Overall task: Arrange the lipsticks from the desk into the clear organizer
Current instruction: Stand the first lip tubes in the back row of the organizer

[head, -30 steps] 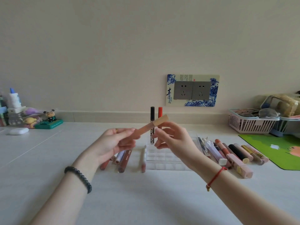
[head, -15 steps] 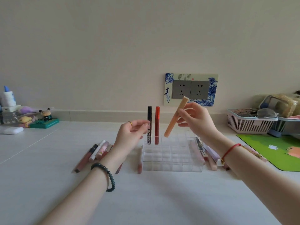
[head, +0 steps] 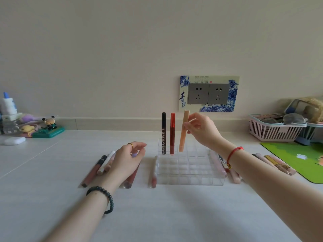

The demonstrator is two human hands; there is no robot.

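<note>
In the head view, the right hand (head: 201, 131) pinches the peach lipstick (head: 183, 131) upright, its base entering a back-row cell of the organizer (head: 190, 179) beside the red lipstick (head: 172, 133); the next move likely requires release, while the loosely curled left hand (head: 126, 161) selects another.

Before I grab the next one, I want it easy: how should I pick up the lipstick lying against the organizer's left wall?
Probably pinch the lipstick mid-barrel from above, left hand coming from its open left side. It lies flat, lengthwise along the clear organizer, whose wall blocks fingers on the right.
</note>
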